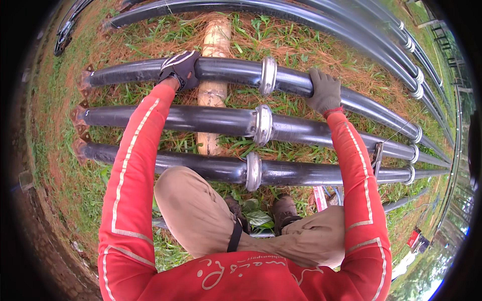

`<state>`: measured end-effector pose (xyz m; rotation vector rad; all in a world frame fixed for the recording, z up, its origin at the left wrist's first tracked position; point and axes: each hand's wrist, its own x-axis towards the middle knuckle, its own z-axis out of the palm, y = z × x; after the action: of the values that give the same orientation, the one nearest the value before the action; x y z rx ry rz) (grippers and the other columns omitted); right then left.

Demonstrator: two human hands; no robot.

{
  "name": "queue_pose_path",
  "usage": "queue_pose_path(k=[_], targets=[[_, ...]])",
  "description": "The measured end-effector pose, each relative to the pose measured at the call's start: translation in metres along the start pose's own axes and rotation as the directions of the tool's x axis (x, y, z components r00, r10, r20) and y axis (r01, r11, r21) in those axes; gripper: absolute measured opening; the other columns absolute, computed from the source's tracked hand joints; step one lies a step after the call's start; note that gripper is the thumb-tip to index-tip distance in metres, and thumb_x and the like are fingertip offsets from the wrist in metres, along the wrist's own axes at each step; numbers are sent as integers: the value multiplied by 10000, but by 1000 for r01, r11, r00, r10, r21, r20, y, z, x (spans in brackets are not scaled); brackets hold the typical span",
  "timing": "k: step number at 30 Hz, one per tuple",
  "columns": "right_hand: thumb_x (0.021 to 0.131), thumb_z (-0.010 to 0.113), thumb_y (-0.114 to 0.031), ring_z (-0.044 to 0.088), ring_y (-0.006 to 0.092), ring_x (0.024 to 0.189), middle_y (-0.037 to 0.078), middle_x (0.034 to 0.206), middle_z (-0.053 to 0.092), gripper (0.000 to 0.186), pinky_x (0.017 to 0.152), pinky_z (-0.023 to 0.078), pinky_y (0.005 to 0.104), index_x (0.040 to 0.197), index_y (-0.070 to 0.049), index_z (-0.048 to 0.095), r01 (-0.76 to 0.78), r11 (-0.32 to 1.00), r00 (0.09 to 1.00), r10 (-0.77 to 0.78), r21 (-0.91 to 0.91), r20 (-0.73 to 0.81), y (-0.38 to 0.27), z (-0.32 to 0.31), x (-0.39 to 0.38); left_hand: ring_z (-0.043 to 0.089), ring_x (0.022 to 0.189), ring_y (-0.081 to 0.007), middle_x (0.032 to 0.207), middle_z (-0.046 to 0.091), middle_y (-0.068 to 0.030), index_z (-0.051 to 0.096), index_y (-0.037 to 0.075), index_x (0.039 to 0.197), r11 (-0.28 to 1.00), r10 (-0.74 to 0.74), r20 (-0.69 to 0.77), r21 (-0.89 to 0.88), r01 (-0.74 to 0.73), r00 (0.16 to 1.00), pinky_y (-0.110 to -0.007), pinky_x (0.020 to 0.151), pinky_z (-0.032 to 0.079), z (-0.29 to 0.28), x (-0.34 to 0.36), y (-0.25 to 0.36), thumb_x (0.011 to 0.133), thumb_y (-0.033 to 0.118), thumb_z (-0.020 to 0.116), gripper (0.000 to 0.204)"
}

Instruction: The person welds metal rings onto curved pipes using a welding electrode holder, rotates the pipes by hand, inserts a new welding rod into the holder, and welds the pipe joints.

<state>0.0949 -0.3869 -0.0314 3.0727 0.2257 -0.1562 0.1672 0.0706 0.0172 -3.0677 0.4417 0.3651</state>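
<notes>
Both my hands are on a long black metal pipe (228,70), the farthest of three lying side by side before me. My left hand (181,69), in a dark glove with pale stripes, wraps over it left of the log. My right hand (325,91), in a grey glove, grips the same pipe right of its silver ring collar (268,76). A middle pipe (211,119) and a near pipe (206,167) lie closer, each with a silver collar. Rusty flanges (82,116) cap the left ends.
A pale log (215,40) lies crosswise beneath the pipes. More black pipes (311,25) run along the far side. A thin dark metal piece (378,155) rests across the nearer pipes at right. A red-and-white package (320,198) lies near my boots (285,210). Grass and dry needles cover the ground.
</notes>
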Motion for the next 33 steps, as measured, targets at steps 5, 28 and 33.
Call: queue_pose_path(k=[5, 28, 33], targets=[[754, 923, -316, 647, 339, 1358, 79, 1488, 638, 845, 1117, 485, 570, 1485, -211, 513, 20, 1000, 991, -18, 11, -130, 14, 18, -7, 683, 1267, -415, 1344, 697, -176, 621, 101, 1381, 997, 2, -83, -83, -9, 997, -523, 1038, 565, 4, -6, 12, 786, 270, 829, 652], [632, 929, -275, 741, 409, 1212, 196, 1323, 760, 953, 1081, 593, 482, 1519, -174, 595, 29, 977, 939, -100, 213, 330, 8, -39, 24, 777, 1152, -408, 1747, 401, -300, 384, 124, 1722, 972, -114, -339, -233, 34, 934, -531, 1005, 595, 61, -89, 11, 992, 188, 590, 761], [744, 927, -401, 738, 418, 1220, 197, 1310, 769, 799, 1064, 584, 512, 1447, -143, 646, 36, 982, 966, -82, 186, 247, 17, -28, 19, 780, 1121, -441, 1759, 378, -301, 363, 124, 1735, 990, -63, -457, -138, -1, 887, -543, 996, 593, 78, -89, 1, 988, 193, 593, 784]])
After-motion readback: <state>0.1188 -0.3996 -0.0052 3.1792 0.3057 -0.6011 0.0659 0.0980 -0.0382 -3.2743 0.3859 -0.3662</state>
